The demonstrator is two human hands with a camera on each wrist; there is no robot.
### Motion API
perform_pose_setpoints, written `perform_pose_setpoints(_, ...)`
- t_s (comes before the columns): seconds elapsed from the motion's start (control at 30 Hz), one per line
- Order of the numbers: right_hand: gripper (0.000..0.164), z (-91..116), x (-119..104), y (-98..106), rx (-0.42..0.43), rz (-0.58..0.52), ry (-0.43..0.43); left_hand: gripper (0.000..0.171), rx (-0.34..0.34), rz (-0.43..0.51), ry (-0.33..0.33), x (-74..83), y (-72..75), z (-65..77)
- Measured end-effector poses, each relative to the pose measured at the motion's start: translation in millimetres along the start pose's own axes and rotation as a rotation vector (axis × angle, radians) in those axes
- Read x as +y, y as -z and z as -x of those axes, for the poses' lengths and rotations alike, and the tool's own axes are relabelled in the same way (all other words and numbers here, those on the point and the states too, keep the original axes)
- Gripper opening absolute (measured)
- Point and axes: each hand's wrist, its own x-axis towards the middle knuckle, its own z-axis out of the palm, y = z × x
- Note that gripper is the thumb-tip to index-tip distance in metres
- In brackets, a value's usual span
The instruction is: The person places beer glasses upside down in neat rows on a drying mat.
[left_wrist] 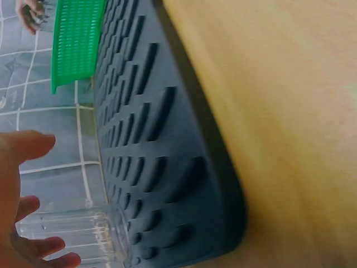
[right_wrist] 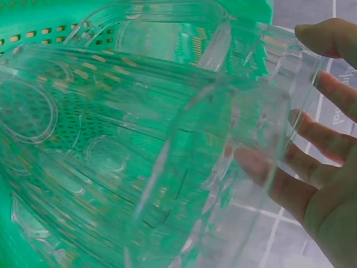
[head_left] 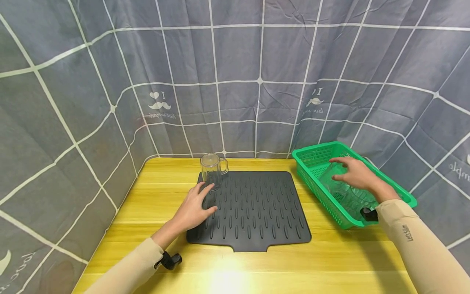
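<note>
My left hand (head_left: 193, 207) hovers over the left part of a dark ridged drying mat (head_left: 253, 208), fingers spread. Just beyond its fingertips a clear glass mug (head_left: 211, 167) stands on the mat's far left corner, its handle turned right; in the left wrist view the fingers overlap the mug (left_wrist: 83, 231). Over the green basket (head_left: 343, 222), my right hand (head_left: 355, 174) has its thumb and fingers around the end of a clear glass mug (head_left: 329, 176), which sits tilted above the basket floor. In the right wrist view, a faceted glass mug (right_wrist: 167, 128) fills the foreground.
More clear glassware (head_left: 358, 200) lies in the near part of the basket, close under my right wrist. A yellow wooden table (head_left: 161, 183) carries the mat and basket. A grey checked curtain (head_left: 238, 102) surrounds the table at the back and sides.
</note>
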Motion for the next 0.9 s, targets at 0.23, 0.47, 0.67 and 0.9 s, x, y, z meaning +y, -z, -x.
perform_pose_setpoints(0.23,0.061,0.7,-0.1,4.4,0.062,-0.025,0.012,0.079,-0.118,-0.033,-0.038,-2.9,-8.9,7.9)
perform_pose_setpoints(0.47,0.061,2.1,-2.9,9.0,0.133,-0.026,0.017,0.082,-0.220,-0.056,-0.064,-7.8,-17.1,12.0)
perform_pose_setpoints(0.67,0.061,3.8,-10.8,14.2,0.171,-0.049,0.015,0.083,-0.275,-0.104,-0.085,-10.2,-23.6,13.6)
perform_pose_setpoints(0.9,0.060,4.8,-15.1,19.1,0.225,-0.051,0.019,0.083,-0.294,-0.109,-0.091,-7.9,-26.6,15.1)
